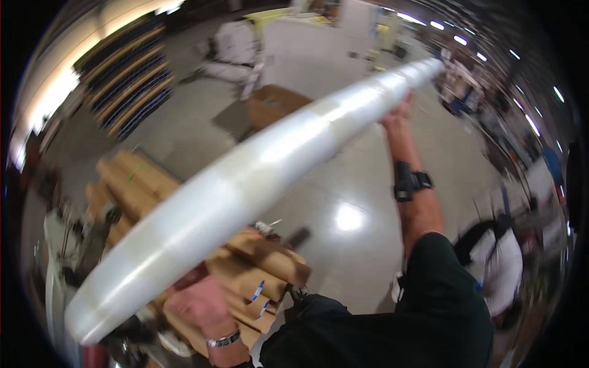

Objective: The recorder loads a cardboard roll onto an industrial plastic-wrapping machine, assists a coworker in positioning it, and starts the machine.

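Note:
A long, thick roll in shiny whitish plastic wrap [245, 178] is held up slantwise, from the lower left to the far upper right. My left hand [199, 300] is under its near, left part, the fingers largely hidden behind the roll. With the arm stretched forward, my right hand [400, 110] grips its underside toward the far end. Both hands bear the roll off the floor. Below it and close to my left hand lies a stack of brown cardboard-wrapped rolls [264, 260], some with blue marks at their ends.
An open brown cardboard box [270, 105] sits on the floor beyond the roll. Layered stacks of blue and tan [129, 73] stand at the far left. Cluttered goods [466, 92] line the right side. At the lower right is a white bundle [500, 264]. Grey shiny floor [343, 190] lies between.

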`<state>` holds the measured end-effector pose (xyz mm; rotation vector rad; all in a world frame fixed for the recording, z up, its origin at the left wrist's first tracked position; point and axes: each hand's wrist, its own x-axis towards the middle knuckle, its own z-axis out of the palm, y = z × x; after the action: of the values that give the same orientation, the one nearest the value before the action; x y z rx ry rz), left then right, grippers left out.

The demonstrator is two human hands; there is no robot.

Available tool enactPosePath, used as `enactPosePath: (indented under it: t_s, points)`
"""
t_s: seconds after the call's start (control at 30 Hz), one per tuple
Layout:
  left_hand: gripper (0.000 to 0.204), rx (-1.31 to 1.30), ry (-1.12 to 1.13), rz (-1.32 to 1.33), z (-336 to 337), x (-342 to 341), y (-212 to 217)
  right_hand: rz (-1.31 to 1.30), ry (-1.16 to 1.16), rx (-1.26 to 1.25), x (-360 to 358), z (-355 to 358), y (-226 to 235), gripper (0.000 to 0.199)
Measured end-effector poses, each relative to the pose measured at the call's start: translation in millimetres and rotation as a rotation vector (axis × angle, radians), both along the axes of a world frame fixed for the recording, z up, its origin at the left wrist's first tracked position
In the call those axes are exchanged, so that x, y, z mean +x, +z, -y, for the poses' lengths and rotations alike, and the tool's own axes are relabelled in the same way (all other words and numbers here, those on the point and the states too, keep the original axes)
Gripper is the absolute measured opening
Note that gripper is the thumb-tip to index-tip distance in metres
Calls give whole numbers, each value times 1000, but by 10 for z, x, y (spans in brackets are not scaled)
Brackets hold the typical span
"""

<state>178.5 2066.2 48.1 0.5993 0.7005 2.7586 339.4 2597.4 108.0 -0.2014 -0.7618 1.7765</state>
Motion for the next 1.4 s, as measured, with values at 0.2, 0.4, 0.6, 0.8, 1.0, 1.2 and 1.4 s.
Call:
enactPosePath:
  t_s: [0.2, 0.4, 0.6, 0.8, 1.0, 1.2, 1.4]
  points:
    - [84, -62, -54, -710, -336, 169, 100, 251, 302, 113, 592, 2498, -191, 72]
    - [87, 313, -74, -434, 465, 880, 914, 1261, -759, 1135, 1795, 4742, -89, 92]
    - [87, 358, -244, -527, 737, 1590, 1347, 1093, -869, 1119, 2294, 5616, 33, 112]
    - [87, 302, -643, -596, 821, 3074, 1370, 873, -911, 946, 3649, 6763, -531, 118]
    - [87, 110, -1233, -843, 1054, 5260, 1064, 722, -1243, 802, 5251, 7901, -995, 109]
    - [106, 229, -1420, -1488, 2690, 7642, 863, 605, -862, 79, 6669, 9270, -1024, 95]
    - [87, -299, -1995, -2025, 3597, 7434, -389, 300, -1146, -113, 7694, 10522, -1417, 62]
